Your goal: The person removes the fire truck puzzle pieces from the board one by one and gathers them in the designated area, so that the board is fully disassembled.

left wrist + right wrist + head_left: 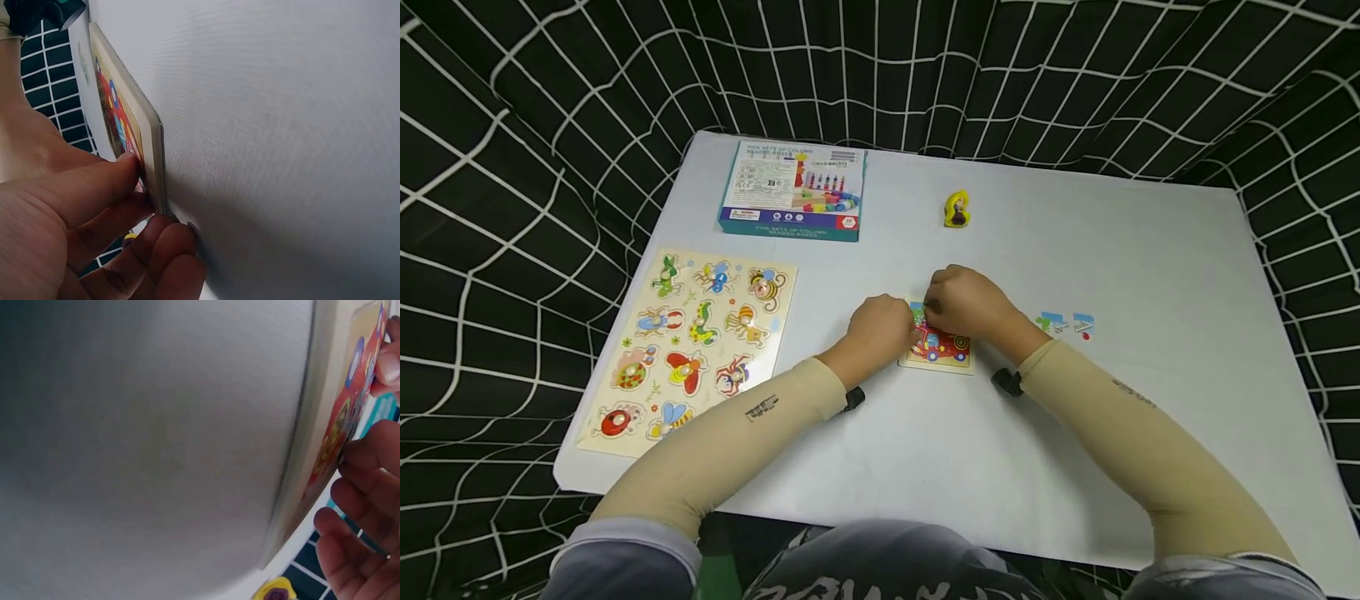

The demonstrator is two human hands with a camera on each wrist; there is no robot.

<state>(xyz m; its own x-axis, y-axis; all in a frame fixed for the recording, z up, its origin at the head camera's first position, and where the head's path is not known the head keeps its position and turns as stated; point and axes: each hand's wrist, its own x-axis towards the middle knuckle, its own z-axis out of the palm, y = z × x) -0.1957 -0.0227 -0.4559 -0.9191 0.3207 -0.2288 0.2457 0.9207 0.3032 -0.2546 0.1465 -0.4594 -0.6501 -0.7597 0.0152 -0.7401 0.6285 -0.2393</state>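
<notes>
A person in a grey shirt [895,558] is at the near edge of the white surface [1120,250], with long tan sleeves [722,446] on both arms. Close to the left edge is a big flat wooden bug board [784,300], full of bright bugs, and the left sleeve hides its corner nearest the person.

Around the middle of the surface, between both hands, lies a small flat wooden puzzle [936,367] with a red car picture and a pale rim. The left hand [882,333] holds its left edge: the thumb is on the picture and the other fingers are bent by the side. The right hand [970,304] is over the far right corner of the puzzle. Its thumb and first finger are close together at the picture, but I can't tell if they pinch a piece. Over toward the right edge of the surface are loose flat blue puzzle pieces [1083,324].

Farther off is a little yellow figure [957,208], near the far edge. The blue-green cardboard box [790,192] is by the far left corner. Past the far edge hangs black cloth with white lines [880,75].
</notes>
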